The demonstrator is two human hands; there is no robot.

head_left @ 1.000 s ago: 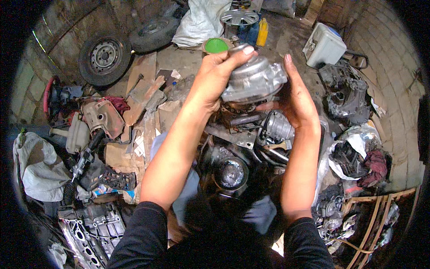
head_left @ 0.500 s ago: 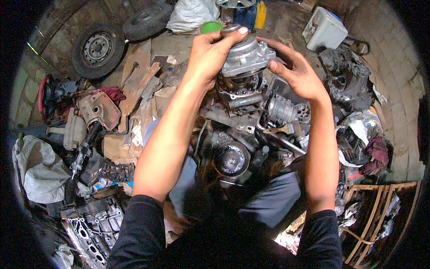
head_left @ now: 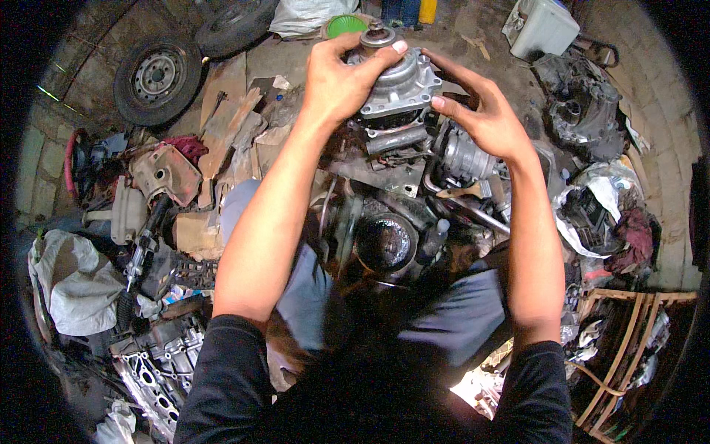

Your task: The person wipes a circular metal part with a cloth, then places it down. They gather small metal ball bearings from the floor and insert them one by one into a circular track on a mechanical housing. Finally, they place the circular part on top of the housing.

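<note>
Beyond my knees I hold a silver-grey cast metal housing (head_left: 403, 85) with bolt holes round its lower rim and a round flange (head_left: 379, 37) on top. My left hand (head_left: 333, 83) is closed on its left side, thumb across the upper face. At its right edge is my right hand (head_left: 488, 122), thumb on the near corner and fingers reaching round behind. Directly below the housing is a greasy metal assembly (head_left: 397, 138), a dark band showing between the two. Whether they touch there I cannot tell. Nearer me lies a round, oily black pan (head_left: 384, 246).
A ribbed metal cylinder (head_left: 466, 159) and a wooden-handled brush (head_left: 466, 191) lie right of the assembly. Wheels (head_left: 157, 80), cardboard and a cylinder head (head_left: 157, 366) are on the left. On the right are a gearbox casing (head_left: 580, 107), a white container (head_left: 543, 29) and a wooden frame (head_left: 629, 355).
The housing has come down over the assembly below, covering the inner parts that showed before. Its top flange is now in plainer sight. Both hands keep their hold, and the view has shifted slightly.
</note>
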